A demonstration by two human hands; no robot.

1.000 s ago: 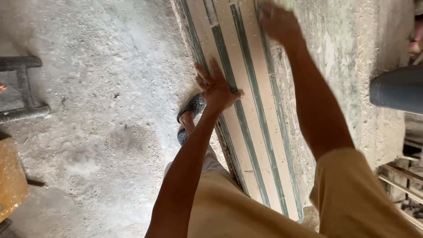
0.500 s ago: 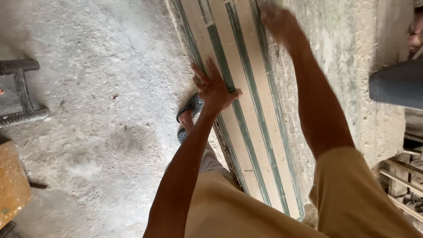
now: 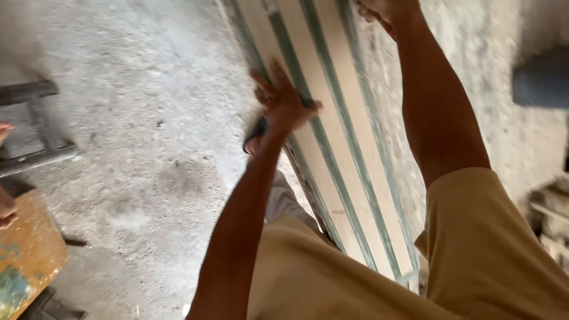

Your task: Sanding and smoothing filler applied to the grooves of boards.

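Left hand [image 3: 283, 102] laid flat on the near edge of long pale wooden panel with grey-green lengthwise stripes [image 3: 332, 154], fingers spread, thumb hooked toward the panel face; pressed against it rather than closed around it. Right hand [image 3: 382, 9] reached up along the far edge, mostly cut off by the top of frame; grip could not be told.

Risk, as judged: panel held only by open-palm pressure on one side, so liable to slide or twist off balance if that palm slipped on the smooth face. Lower end close to dark sandalled foot [image 3: 256, 133]; a drop likely to land there.

Panel appeared stiff, long and narrow, with raised stripes running its full visible length, stood steeply over rough grey concrete floor [image 3: 142, 118], lower end hidden behind tan shirt [image 3: 332, 284]. Edges blurred.

Further out: dark metal frame [image 3: 35, 124] at left, worn yellow painted surface [image 3: 26, 255] at lower left.
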